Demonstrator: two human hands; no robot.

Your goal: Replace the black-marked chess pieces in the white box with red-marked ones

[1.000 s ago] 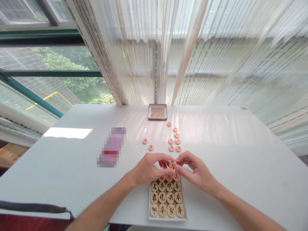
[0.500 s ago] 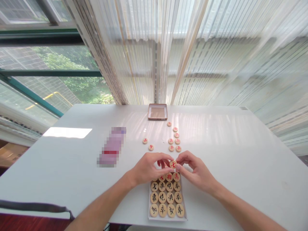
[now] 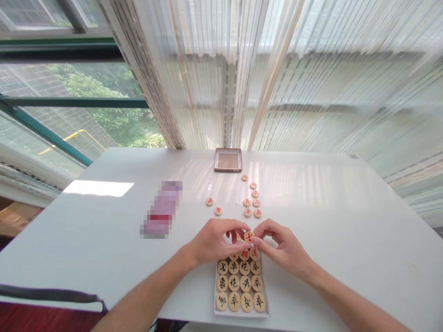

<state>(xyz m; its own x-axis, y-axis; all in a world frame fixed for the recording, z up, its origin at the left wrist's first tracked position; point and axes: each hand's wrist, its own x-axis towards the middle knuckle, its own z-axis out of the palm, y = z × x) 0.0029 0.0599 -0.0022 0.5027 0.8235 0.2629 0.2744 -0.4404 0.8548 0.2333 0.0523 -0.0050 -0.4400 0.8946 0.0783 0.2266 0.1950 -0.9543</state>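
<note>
Between the fingertips of both hands is a round wooden Chinese chess piece (image 3: 249,237) with a red character, face up. My left hand (image 3: 219,240) pinches it from the left with thumb and fingers. At its right edge, the thumb and fingers of my right hand (image 3: 284,244) close on it too. Just below lies a shallow white box (image 3: 217,315) with rows of pieces, black characters in the near rows and red ones in the far row. My left hand covers part of that far row. Another red piece (image 3: 238,236) shows partly behind the left fingers.
Several loose red pieces (image 3: 256,203) lie beyond my hands, with two more, including a red piece (image 3: 209,201), further left. A shallow box lid (image 3: 228,161) stands near the table's far edge. A blurred purple item (image 3: 162,210) lies on the white table (image 3: 321,230) at left.
The held piece has turned slightly between my fingertips, its character now more upright. Both hands stay in nearly the same place. The camera view has shifted a little.
</note>
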